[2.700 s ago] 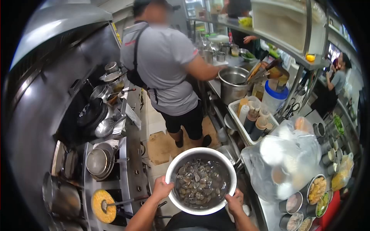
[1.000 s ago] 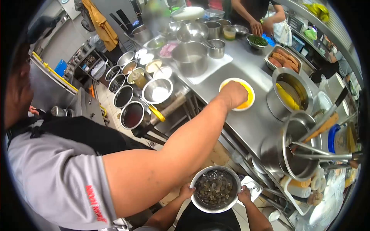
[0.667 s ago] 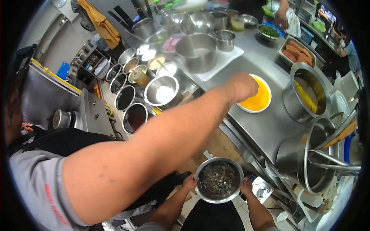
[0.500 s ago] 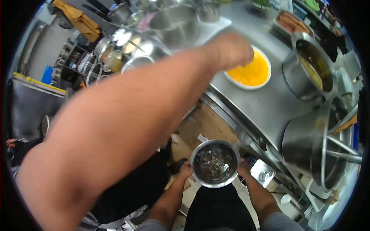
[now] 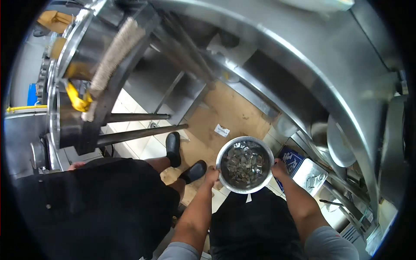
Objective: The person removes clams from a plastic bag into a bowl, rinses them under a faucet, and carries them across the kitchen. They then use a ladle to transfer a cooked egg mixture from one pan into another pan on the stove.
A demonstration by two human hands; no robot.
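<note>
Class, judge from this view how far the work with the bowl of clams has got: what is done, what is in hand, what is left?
Done: the clams sit loaded in the metal bowl. In hand: the left hand and right hand grip its rim, carrying it above the floor beside the steel counter. Left: the bowl is not yet set down anywhere.

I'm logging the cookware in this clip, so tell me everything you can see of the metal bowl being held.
The bowl is round, of shiny metal that looks like stainless steel, with a wide rolled rim. It is held roughly level in front of the person's dark apron, above the floor and beside the steel counter. The left hand grips its rim on one side, the right hand on the other. Inside lies a heap of dark grey clams, apparently wet.
</note>
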